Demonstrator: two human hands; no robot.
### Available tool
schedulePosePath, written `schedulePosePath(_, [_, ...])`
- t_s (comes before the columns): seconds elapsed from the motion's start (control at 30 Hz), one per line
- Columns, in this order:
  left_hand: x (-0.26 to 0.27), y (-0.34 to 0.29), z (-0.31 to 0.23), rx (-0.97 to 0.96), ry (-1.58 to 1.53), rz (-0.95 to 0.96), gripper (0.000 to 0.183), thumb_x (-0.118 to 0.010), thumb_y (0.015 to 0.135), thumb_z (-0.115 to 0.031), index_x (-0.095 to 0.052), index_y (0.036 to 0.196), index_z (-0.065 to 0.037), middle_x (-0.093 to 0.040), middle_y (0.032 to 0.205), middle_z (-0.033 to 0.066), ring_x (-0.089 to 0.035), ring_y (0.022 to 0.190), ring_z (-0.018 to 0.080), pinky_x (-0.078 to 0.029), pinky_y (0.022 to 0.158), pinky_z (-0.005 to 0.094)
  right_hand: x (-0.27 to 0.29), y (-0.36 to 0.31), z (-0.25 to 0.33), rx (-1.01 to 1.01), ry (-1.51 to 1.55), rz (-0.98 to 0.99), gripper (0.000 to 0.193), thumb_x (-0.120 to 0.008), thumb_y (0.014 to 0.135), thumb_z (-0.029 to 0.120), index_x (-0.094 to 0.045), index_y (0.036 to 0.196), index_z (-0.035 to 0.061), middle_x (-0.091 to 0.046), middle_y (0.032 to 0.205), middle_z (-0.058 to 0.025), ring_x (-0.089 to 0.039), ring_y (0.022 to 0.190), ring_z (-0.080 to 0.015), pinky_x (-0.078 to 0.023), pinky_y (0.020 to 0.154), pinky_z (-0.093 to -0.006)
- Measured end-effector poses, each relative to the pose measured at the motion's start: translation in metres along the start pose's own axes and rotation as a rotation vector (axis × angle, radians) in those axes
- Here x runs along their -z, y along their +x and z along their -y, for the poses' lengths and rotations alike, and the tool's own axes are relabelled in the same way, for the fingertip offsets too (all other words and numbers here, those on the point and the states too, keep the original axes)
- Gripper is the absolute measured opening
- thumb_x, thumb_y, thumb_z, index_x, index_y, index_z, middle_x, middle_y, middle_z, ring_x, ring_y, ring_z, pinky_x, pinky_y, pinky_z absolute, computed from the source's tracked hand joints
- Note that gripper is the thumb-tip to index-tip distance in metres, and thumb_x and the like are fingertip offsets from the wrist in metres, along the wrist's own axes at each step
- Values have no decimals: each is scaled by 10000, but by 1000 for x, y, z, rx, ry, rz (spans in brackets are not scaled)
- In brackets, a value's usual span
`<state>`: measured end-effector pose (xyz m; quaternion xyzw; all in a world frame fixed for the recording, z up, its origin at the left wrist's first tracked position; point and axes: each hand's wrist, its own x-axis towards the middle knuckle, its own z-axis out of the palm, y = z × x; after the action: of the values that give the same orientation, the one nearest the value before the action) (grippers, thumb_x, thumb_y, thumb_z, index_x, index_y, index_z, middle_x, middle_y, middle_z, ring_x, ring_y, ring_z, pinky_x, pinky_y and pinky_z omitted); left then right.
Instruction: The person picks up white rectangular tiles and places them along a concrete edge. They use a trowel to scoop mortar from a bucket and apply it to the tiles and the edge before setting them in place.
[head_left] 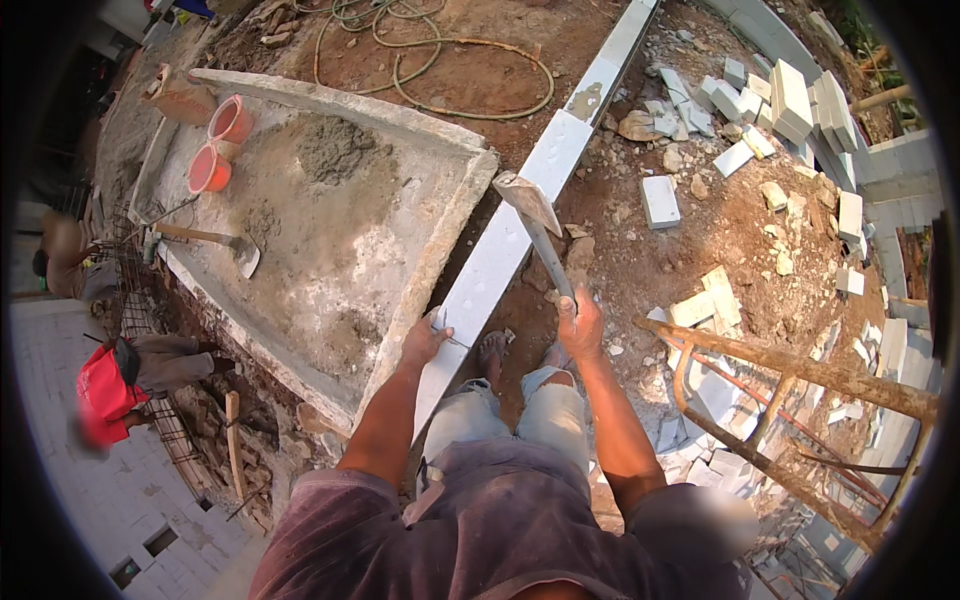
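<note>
My right hand (581,328) is closed around the handle of a hammer (545,243). Its pale, dusty head (528,200) is raised over the row of white blocks (495,255) that runs diagonally in front of me. My left hand (425,341) rests at the left edge of that row, nearer to me than the hammer head. Its fingers are pinched on a thin, dark, nail-like piece (456,342), lying close to the white surface; the exact kind is too small to make out.
Left stands a concrete mixing trough (440,260) with wet mortar (335,150), a hoe (240,250) and orange buckets (209,168). A hose (480,42) coils beyond. Right are white blocks (790,105), rubble and a pole frame (800,370). Two people, one in red (107,393), are at far left.
</note>
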<state>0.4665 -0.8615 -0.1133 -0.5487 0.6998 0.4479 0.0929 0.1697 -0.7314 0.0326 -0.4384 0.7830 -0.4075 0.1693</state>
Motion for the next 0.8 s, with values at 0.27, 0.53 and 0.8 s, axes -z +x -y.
schedulePosePath(0.27, [-8,4,-11,32,-5,19,739,-750,850,-439,-468,1488,-195,-654,1287,179,-622,1187,358,-485,997,442,-55,27,-107,-377,-203,62,538,-398,1038,539,-544,1117,27,-646,937,-286,-596,898,-538,-451,735,-596])
schedulePosePath(0.53, [4,-6,0,54,16,39,744,-738,857,-449,-462,1487,-164,-646,1290,203,-604,1210,380,-476,1015,462,-54,-19,-61,-391,-18,118,532,-385,1036,521,-581,1156,41,-666,919,-280,-618,917,-526,-460,775,-589])
schedulePosePath(0.8, [5,-6,-19,65,30,46,751,-721,858,-493,-458,1488,-178,-633,1307,203,-604,1212,371,-474,1012,469,-69,-67,-70,-611,-304,322,463,-420,1028,491,-565,1169,75,-694,972,-262,-632,973,-505,-460,837,-610])
